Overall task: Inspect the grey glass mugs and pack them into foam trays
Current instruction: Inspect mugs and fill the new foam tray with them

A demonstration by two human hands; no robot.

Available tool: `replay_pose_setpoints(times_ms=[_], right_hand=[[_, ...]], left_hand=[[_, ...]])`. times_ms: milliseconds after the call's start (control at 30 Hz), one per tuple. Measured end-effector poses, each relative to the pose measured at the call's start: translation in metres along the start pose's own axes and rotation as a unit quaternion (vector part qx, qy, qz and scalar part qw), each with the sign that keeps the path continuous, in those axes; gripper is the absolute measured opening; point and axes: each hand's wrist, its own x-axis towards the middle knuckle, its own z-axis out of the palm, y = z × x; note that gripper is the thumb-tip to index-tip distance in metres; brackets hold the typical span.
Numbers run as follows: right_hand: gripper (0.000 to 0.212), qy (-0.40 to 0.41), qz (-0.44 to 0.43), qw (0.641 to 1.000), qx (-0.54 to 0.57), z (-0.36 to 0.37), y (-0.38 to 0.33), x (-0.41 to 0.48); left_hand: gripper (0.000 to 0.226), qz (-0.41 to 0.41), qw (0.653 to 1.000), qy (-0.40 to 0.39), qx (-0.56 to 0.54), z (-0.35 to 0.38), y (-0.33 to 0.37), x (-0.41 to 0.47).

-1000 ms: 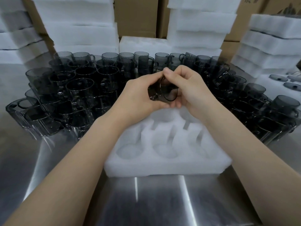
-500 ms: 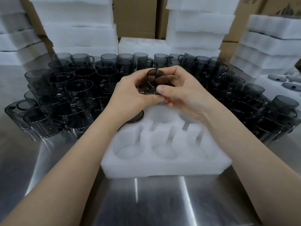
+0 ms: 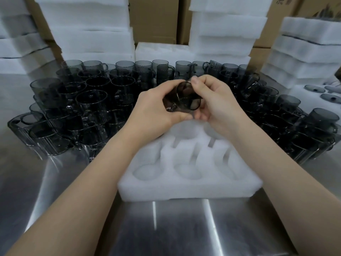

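Both hands are raised over the far end of the foam tray and are closed together round one grey glass mug. The left hand curls round the mug's base end from the left. The right hand takes the mouth end, with the thumb laid on the top of the rim and the fingers curled beneath. The mug lies tilted on its side in the air, its open mouth turned toward the camera and to the right, clear of the tray below it. The handle's position cannot be made out behind the fingers.

The foam tray rests flat on the steel tabletop, directly in front of the person, with three round pockets visible in its near row.

Standing mugs are packed close in a wide band across the tabletop behind and on both sides of the tray, most upright and some stacked. Foam stacks rise behind them, with cardboard boxes between the stacks. At the far right, round grey discs lie on a white foam sheet.
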Motion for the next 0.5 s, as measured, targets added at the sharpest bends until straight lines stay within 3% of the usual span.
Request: replay_pose_setpoints(times_ms=[67,167,233,500], right_hand=[[0.014,-0.066,0.025,0.994,0.084,-0.002,-0.001,-0.001],[0.042,-0.145,0.034,0.976,0.157,-0.004,-0.001,-0.002],[0.054,-0.162,0.020,0.977,0.134,-0.004,0.001,-0.002],[0.044,-0.025,-0.072,0.995,-0.068,0.006,0.011,-0.002]], left_hand=[[0.064,-0.006,0.999,0.025,-0.022,-0.002,-0.001,0.002],[0.057,-0.018,0.996,0.053,-0.063,-0.004,-0.002,0.003],[0.056,-0.023,0.996,0.056,-0.065,-0.004,-0.004,0.003],[0.060,0.000,0.999,0.022,0.025,0.000,-0.001,0.000]])
